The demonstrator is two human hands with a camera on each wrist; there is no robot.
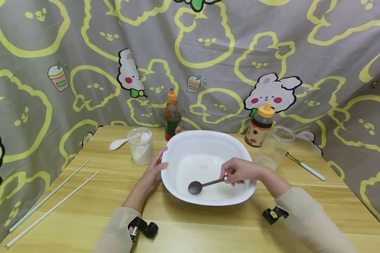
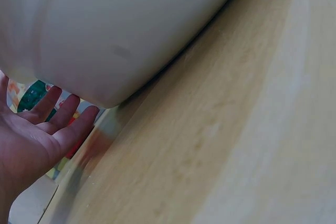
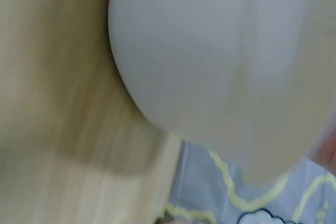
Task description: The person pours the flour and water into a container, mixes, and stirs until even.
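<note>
And the right grip (image 1: 235, 171) pinches the spoon (image 1: 195, 188), likely light, stiff and best held by its handle's end, while the left grip (image 1: 153, 172), fingers extended, touches the basin (image 1: 206, 201)'s left edge.

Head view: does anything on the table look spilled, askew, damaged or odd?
Nothing stands out: the white basin sits upright, the right hand holds the dark scoop, the orange-capped bottle and yellow-capped bottle stand upright, and no spill shows on the table.

The 2 sleeves (image 1: 315, 216) are beige; each bears 1 black camera (image 1: 268, 216).
</note>
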